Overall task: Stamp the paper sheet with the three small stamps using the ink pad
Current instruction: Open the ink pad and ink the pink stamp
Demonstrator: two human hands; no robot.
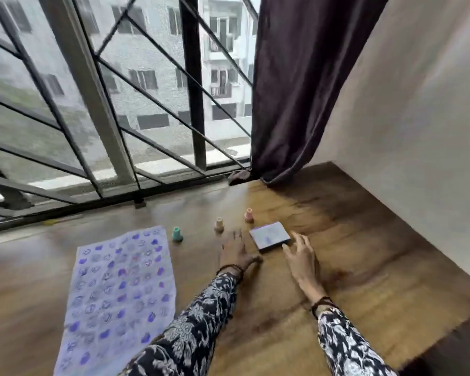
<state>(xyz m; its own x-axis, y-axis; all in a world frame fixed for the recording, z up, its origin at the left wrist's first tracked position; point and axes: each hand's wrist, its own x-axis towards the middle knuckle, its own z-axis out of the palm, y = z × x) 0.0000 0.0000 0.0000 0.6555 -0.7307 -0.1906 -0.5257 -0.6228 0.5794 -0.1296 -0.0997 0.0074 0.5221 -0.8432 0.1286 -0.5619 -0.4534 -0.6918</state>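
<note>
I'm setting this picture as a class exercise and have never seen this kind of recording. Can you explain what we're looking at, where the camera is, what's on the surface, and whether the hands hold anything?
There is no machine here: a person wears one wide-angle camera on the head, looking forward and down, so you see their own arms. The left hand and right hand hover open over a wooden surface by a barred window. Neither holds anything; the right hand's fingers are right at the ink pad, though contact is unclear. To the left lies a paper sheet already covered with blue and purple stamp marks. Beyond the hands stand three small stamps, apart from one another: a green stamp, a beige stamp and a pink stamp.
</note>
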